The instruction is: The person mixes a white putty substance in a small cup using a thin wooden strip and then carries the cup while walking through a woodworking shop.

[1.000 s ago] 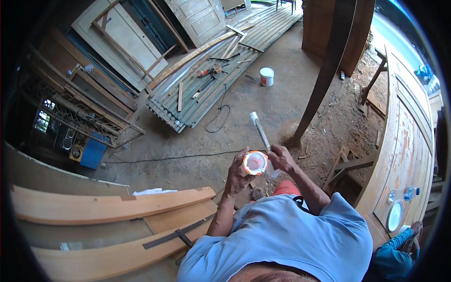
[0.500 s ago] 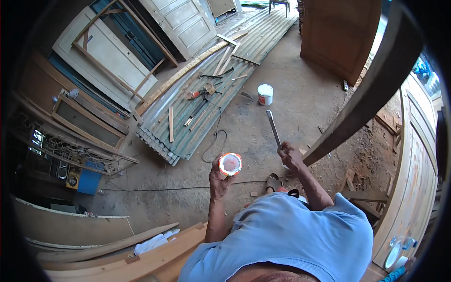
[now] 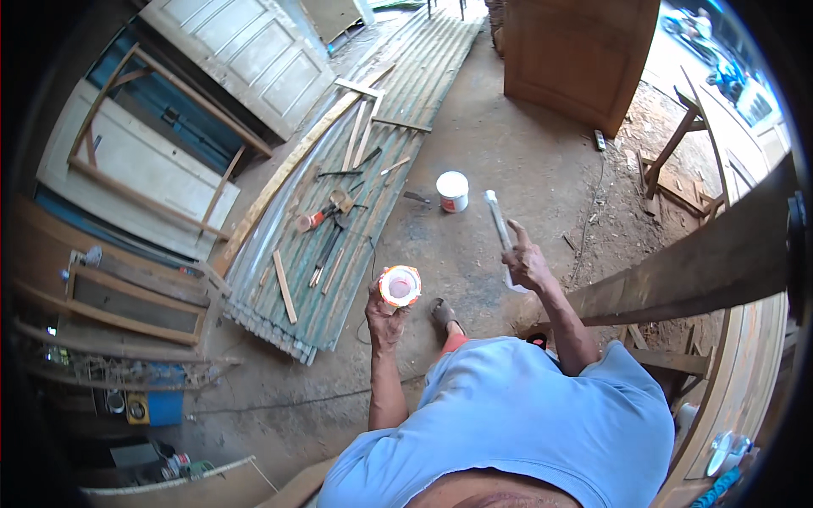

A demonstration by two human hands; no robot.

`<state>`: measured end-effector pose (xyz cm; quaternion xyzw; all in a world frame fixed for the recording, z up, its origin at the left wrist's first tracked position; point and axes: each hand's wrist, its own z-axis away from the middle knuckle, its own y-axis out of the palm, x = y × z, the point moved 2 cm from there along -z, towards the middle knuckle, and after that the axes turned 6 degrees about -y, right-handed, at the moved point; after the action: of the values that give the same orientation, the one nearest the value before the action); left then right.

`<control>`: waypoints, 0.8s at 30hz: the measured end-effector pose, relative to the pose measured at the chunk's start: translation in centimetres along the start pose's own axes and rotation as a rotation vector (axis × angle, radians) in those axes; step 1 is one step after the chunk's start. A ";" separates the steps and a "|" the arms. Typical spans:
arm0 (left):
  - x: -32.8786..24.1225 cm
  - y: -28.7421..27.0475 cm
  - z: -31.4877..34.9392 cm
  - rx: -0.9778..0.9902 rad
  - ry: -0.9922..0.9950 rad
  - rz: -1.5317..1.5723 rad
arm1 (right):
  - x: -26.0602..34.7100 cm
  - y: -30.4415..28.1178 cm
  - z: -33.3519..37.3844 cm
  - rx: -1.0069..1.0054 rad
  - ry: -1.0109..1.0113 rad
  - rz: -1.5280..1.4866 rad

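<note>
A small round container [image 3: 412,298] with an open top and an orange-and-white outside is gripped in my left hand [image 3: 386,315]. Pale pinkish stuff shows inside it. My right hand [image 3: 530,264], its index finger partly raised, is closed on a long, flat, greyish-white tool [image 3: 497,222]. The tool's upper end points away from me and its lower end shows pale below my fingers; its exact kind is unclear. Beyond both hands a white bucket [image 3: 453,195] with a red patch stands on the floor. Beside it lies a small dark flat-bladed tool [image 3: 417,198].
Corrugated sheets [image 3: 339,279] to the left carry wood strips, a corded orange power tool [image 3: 312,222] and other tools. Doors and frames [image 3: 246,59] lean at far left. A brown panel [image 3: 576,63] stands ahead. A thick wooden beam [image 3: 677,271] crosses on the right.
My view has turned and moved, so the sheets and bucket sit further left. The tool in my right hand is tilted a little differently, and one index finger is raised. Both hands keep their holds.
</note>
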<state>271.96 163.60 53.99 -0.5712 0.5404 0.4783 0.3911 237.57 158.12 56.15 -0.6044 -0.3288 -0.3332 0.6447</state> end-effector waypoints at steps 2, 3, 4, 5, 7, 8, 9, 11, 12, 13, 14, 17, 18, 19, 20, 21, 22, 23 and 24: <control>1.2 -0.2 -5.0 0.024 0.004 -0.037 | -3.2 -0.7 -2.3 -0.075 0.032 -0.016; 1.8 0.0 -7.7 0.048 0.001 -0.054 | -5.9 -0.8 -3.9 -0.132 0.061 -0.059; 2.5 0.3 -10.1 0.067 -0.009 -0.063 | -8.0 -1.0 -5.3 -0.183 0.093 -0.091; 2.8 0.1 -12.2 0.095 -0.020 -0.024 | -8.5 -1.1 -6.5 -0.249 0.140 -0.340; 3.3 -0.5 -16.7 0.133 0.002 0.028 | -7.1 -1.7 -9.3 -0.277 0.123 -0.552; 4.0 -1.6 -18.9 0.161 -0.062 -0.146 | -5.4 -2.6 -10.5 -0.283 0.126 -0.619; 4.6 -1.8 -20.8 0.164 0.000 -0.148 | -3.5 -2.8 -11.6 -0.282 0.108 -0.681; 5.0 -1.0 -25.2 0.176 0.079 -0.125 | -3.5 -2.8 -14.8 -0.286 0.094 -0.675; 5.5 -0.7 -26.8 0.181 0.065 -0.110 | -3.9 -3.0 -16.3 -0.289 0.089 -0.668; 6.2 -0.1 -28.2 0.187 0.051 -0.085 | -4.7 -3.3 -17.8 -0.330 0.117 -0.485; 7.7 -0.4 -29.6 0.174 0.028 -0.119 | -5.6 -2.9 -19.5 -0.344 0.114 -0.343; 7.1 1.3 -32.9 0.144 -0.080 -0.022 | -9.3 -1.5 -25.5 -0.391 0.137 0.014; 8.0 0.8 -33.9 0.121 -0.088 -0.039 | -9.5 -0.8 -27.8 -0.395 0.142 0.057; 8.9 0.6 -34.7 0.106 -0.135 -0.003 | -8.3 -0.9 -29.9 -0.394 0.105 0.142; 10.7 0.3 -35.7 0.093 -0.128 0.003 | -8.9 -0.8 -32.3 -0.401 0.131 0.178; 13.1 -0.2 -36.6 0.071 -0.117 0.006 | -9.3 -0.6 -34.8 -0.401 0.148 0.212; 14.2 -0.1 -37.7 0.038 -0.119 -0.003 | -9.8 -0.4 -37.3 -0.383 0.169 0.241; 15.6 0.3 -38.6 0.077 -0.186 -0.005 | -10.3 -0.8 -39.5 -0.379 0.158 0.187; 16.6 1.4 -40.1 0.053 -0.185 -0.009 | -12.1 -1.2 -42.1 -0.362 0.104 0.214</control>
<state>274.82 120.76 47.48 -0.5166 0.5119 0.5127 0.4564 230.65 116.42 44.63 -0.7237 -0.1638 -0.3474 0.5734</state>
